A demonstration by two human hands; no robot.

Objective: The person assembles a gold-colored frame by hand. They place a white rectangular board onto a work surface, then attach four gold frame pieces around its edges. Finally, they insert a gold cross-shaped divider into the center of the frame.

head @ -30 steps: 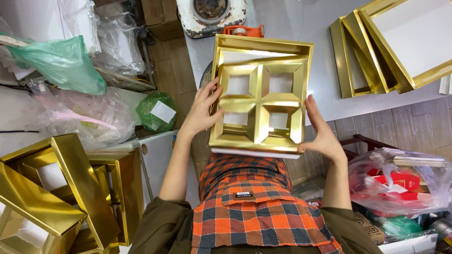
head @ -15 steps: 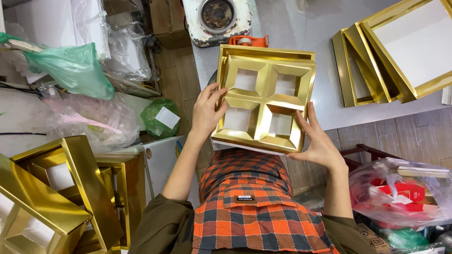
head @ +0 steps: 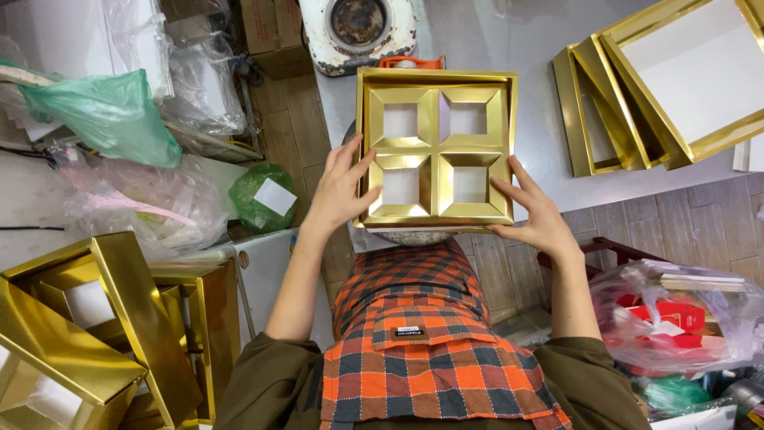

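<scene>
A gold square box tray (head: 436,80) lies flat in front of me on the grey table edge (head: 525,48). Inside it sits a gold insert with four square compartments (head: 434,151), now square with the tray. My left hand (head: 341,191) grips the tray's near left corner, fingers spread along its side. My right hand (head: 535,213) presses the near right corner, fingers pointing at the insert. Both hands hold the same tray.
Several gold box lids (head: 660,87) are stacked at the table's right. More gold boxes (head: 95,334) pile up at lower left. Plastic bags, one green (head: 111,119), lie at left; a bag with red items (head: 676,318) sits at right. A round white appliance (head: 358,28) stands beyond the tray.
The four-cell insert was tilted and lifted out of the tray; it has been pushed down flat into the tray. Both hands slid to the tray's near corners.
</scene>
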